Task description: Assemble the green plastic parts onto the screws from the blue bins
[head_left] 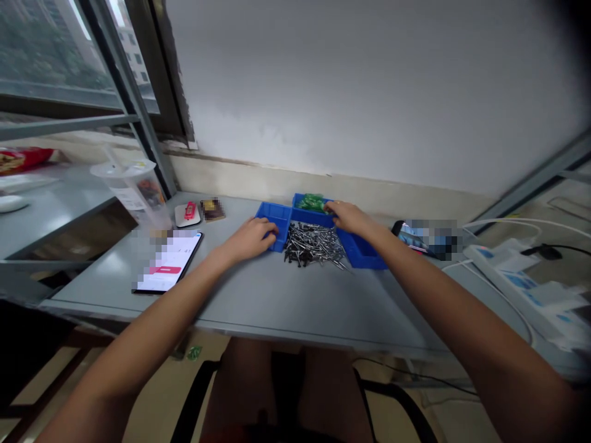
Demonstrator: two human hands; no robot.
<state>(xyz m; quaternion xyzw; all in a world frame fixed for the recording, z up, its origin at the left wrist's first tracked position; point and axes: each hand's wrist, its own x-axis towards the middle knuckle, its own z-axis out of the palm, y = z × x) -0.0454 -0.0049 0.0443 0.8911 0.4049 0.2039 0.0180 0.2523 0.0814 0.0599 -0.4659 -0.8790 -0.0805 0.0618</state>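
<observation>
A heap of loose metal screws (314, 245), some silvery and some dark, lies on the grey desk between my hands. Blue plastic bins surround it on three sides. At the left bin (277, 212), my left hand (253, 238) rests by the front side, its bent fingers slightly apart and holding nothing visible. Small green plastic pieces (310, 202) fill part of the back bin (314, 216). Over that bin's right end, my right hand (348, 216) has its fingertips drawn together at the green pieces; what they pinch is too small to make out. My right wrist passes above the right bin (357, 251).
A lit phone (173, 261) lies left, near a lidded drink cup (141, 197) and a small white item with a red piece (188, 213). Another phone (420, 239), a power strip (521, 283) and white cables occupy the right side. The wall (351, 111) rises behind the bins.
</observation>
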